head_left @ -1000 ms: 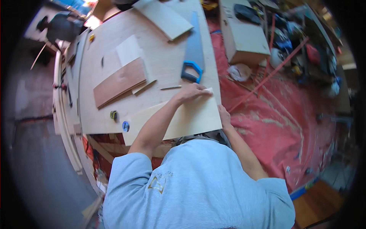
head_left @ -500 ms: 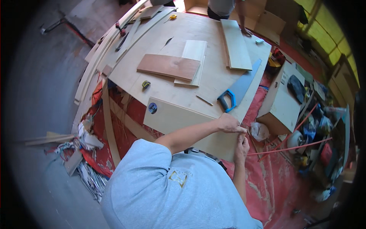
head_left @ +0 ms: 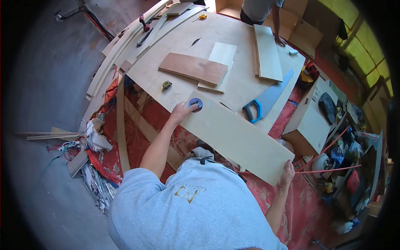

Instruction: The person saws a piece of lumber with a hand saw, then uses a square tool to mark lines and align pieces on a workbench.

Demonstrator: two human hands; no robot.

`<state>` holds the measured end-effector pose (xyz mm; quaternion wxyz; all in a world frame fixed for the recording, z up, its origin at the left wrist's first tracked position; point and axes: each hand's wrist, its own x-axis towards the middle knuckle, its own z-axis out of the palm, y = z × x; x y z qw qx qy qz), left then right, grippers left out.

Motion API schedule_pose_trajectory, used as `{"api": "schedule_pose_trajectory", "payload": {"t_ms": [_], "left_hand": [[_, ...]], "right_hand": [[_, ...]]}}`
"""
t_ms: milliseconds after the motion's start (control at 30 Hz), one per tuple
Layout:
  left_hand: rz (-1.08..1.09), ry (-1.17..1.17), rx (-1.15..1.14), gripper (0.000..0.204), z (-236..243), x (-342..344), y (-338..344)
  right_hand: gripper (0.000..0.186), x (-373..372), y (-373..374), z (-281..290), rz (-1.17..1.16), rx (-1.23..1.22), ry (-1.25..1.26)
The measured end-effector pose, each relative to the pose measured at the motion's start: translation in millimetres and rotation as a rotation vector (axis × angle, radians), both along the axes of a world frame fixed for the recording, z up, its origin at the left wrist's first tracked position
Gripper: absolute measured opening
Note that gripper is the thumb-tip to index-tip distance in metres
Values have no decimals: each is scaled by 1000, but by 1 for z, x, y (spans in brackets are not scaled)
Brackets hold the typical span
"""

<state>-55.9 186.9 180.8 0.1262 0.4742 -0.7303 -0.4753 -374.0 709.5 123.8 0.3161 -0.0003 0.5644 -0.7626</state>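
Pale board [head_left: 239, 141], long and flat, lies slantwise in front of the person, over the near edge of the surface [head_left: 183, 46]; whether it rests on that edge cannot be told. Its left end sits farther off and its right end nearer. The left hand [head_left: 182, 112] is closed on the left end, the thumb on top against a round dark-blue disc [head_left: 194, 104], the other fingers mostly hidden. The right hand [head_left: 286, 174] holds the right end, closed around the corner at its edge.

Just beyond the board, toward the right, lies a handsaw [head_left: 270, 96] with a blue and black handle, its blade pointing far and right. A thin pencil-like stick [head_left: 227, 107] lies just past the board's far edge. To the left on the surface is a yellow and black tape measure [head_left: 167, 85]. Farther off, a reddish-brown board [head_left: 192, 68] lies partly on top of a whitish board [head_left: 227, 54]. Another light plank [head_left: 268, 54] lies at the far right, beside the resting hand of a co-worker [head_left: 256, 10]. A second yellow tape [head_left: 203, 16] is near the far left edge. On the right, a box-like cabinet [head_left: 313, 112] stands by heaped clutter, and red sheeting [head_left: 293, 200] covers the floor.
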Motion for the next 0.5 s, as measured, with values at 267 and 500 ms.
{"api": "schedule_pose_trajectory", "payload": {"t_ms": [267, 500], "left_hand": [[204, -253, -31, 79, -53, 90, -59], [250, -183, 22, 58, -83, 107, -152]], "right_hand": [[34, 38, -45, 6, 169, 347, -50], [49, 42, -171, 18, 538, 1070, 788]]}}
